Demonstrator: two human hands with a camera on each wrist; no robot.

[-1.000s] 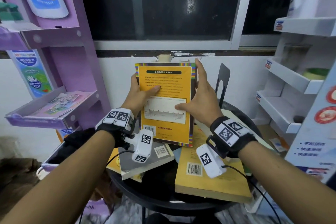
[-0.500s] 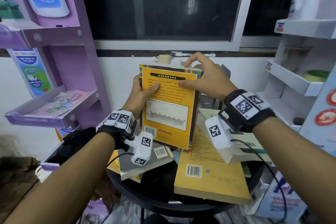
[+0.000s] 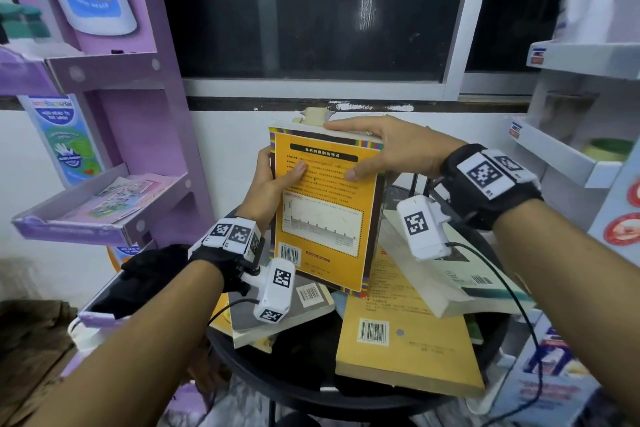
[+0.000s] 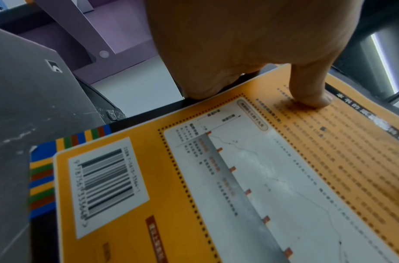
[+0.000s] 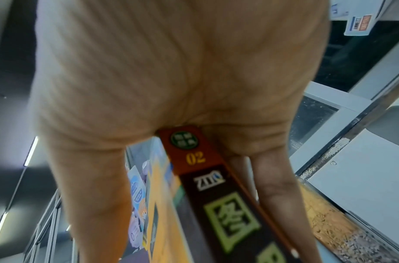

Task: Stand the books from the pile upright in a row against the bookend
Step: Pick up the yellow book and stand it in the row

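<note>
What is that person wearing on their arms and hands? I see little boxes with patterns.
Both forearms are bare, with no sleeves or gloves. The left hand and right hand each have a black fabric wrist strap carrying white blocks printed with black-and-white square code markers. A small white camera box hangs from each strap, with a thin black cable trailing away.

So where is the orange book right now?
In the head view the orange book is held upright at the middle, above the pile on the round table, with the left hand and right hand gripping it.
</note>
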